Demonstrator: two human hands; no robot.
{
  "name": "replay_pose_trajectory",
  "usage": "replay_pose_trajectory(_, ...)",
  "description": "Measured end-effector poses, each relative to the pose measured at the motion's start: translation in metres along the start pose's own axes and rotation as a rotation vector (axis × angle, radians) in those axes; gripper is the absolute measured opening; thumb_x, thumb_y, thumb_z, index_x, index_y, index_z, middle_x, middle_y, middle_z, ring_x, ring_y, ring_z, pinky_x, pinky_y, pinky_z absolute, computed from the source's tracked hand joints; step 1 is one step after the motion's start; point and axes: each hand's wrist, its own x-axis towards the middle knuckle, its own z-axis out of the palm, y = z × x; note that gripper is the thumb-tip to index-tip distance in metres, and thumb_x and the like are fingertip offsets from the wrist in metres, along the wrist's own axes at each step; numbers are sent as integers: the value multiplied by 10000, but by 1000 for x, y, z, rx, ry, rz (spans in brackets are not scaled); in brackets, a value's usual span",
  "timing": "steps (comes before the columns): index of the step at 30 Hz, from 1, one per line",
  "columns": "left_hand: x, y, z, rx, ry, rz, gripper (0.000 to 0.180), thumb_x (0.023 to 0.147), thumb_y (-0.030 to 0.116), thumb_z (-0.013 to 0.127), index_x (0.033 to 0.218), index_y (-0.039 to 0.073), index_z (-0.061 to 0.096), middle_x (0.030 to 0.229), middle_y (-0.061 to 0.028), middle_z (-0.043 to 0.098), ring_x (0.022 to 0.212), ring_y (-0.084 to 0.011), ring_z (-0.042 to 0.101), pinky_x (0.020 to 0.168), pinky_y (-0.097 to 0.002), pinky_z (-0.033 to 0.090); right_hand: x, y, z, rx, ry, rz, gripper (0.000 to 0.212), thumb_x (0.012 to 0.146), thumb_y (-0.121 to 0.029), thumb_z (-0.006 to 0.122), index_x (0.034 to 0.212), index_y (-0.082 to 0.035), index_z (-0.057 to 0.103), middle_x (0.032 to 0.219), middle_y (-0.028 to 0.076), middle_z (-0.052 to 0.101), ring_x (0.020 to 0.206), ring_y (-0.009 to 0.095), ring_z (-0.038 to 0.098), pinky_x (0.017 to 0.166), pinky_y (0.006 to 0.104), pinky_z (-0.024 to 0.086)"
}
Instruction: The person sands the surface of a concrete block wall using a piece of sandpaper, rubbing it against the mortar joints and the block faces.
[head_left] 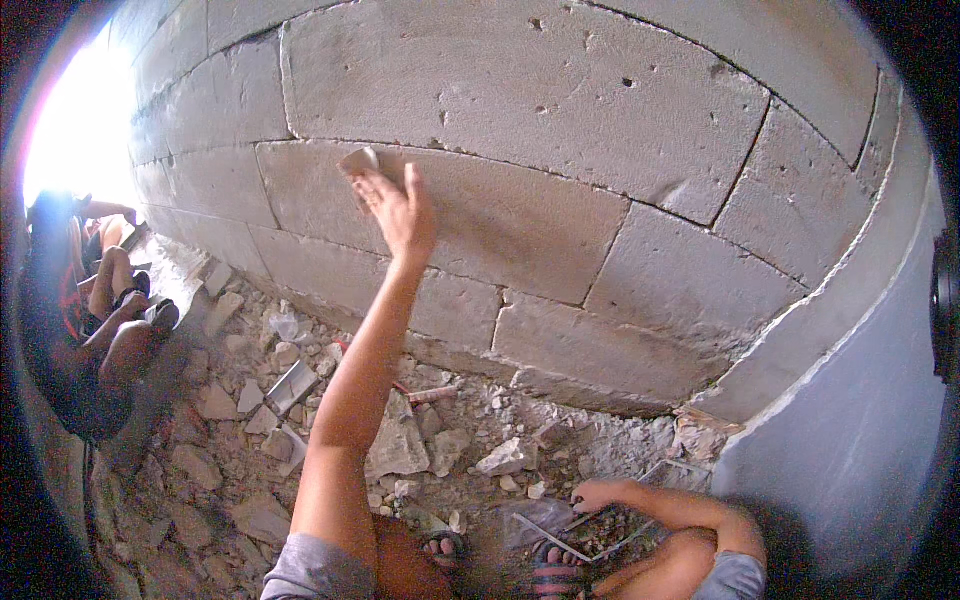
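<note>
My left arm reaches up to a wall of large pale blocks point(520, 210). My left hand point(402, 215) presses a small flat grey-brown piece point(358, 162) against it, close to a horizontal joint; whether the piece is a scraper or an abrasive sheet, I cannot tell. The thumb stands out to the right of the fingers. Low at the right, my right hand point(600, 494) rests in front of my bent knee with fingers curled. Something small and dark shows at its fingertips, too little to name. A thin bent metal strip frame point(640, 535) lies around and below that hand.
Rubble point(400, 440) and broken stones cover the ground along the wall's foot. Among them lie a grey metal channel piece point(292, 386) and a reddish stick point(430, 395). Another person point(95, 320) sits at the left by the bright opening. A smooth grey wall point(850, 400) closes the right side.
</note>
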Motion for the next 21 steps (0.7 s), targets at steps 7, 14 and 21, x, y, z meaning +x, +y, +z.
replay_pose_trajectory(7,-89,88,27,78,-285,439,860,864,446,534,1421,-46,101,1485,-261,14,1382,-400,-5,1101,-520,93,15,4,0,-37,17,-30,404,811,-347,540,1076,-48,603,953,184,645,888,359,607,787,459,466)
replay_pose_trajectory(14,-139,106,36,15,-665,885,727,820,437,582,1349,-3,347,1473,-178,209,1374,-338,163,1102,-470,185,26,12,5,-24,84,-106,400,828,-346,521,1082,-49,601,1005,180,636,926,353,600,809,451,460)
replay_pose_trajectory(21,-92,86,29,110,-500,860,672,843,436,543,1359,45,365,1473,-113,248,1365,-263,220,1105,-420,204,8,-5,-9,-45,-4,-38,419,819,-352,538,1096,-43,598,1023,186,633,938,356,599,826,441,462)
